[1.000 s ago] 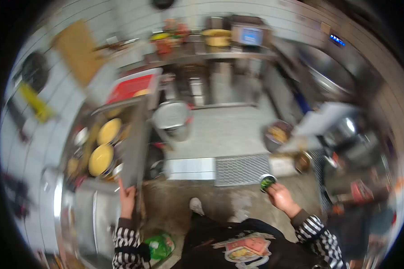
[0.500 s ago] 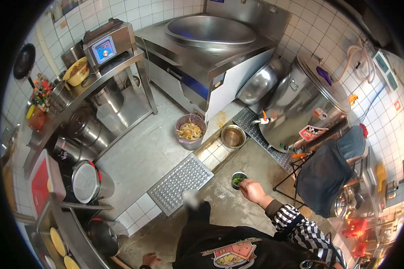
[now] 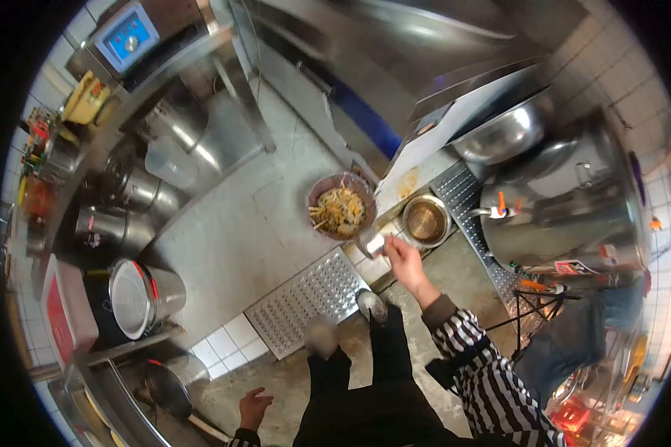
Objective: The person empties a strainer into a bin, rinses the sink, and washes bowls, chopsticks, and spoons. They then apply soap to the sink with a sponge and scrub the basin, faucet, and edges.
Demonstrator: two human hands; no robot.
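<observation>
My right hand [image 3: 408, 268] is closed on a small metal cup [image 3: 371, 242], tilted at the lower right edge of a purple-brown bin [image 3: 368, 194]. The bin is lined and holds a heap of food scraps [image 3: 339, 208], pale and yellow strips among them. What is inside the cup is hidden at this angle. Low on the left, my left hand [image 3: 255, 409] hangs empty beside my leg, its fingers apart.
A perforated metal floor grate [image 3: 306, 298] lies before my feet. Right of the bin stands a round metal pot [image 3: 427, 220], near a large steel tank [image 3: 566, 194] with a tap. Metal shelving with pots [image 3: 104, 235] lines the left. A folding chair [image 3: 566, 343] stands right.
My right hand has carried the cup forward and left to the bin and tipped it; green leaves showed in it before. My body has moved closer to the grate, and my left hand shows more fully.
</observation>
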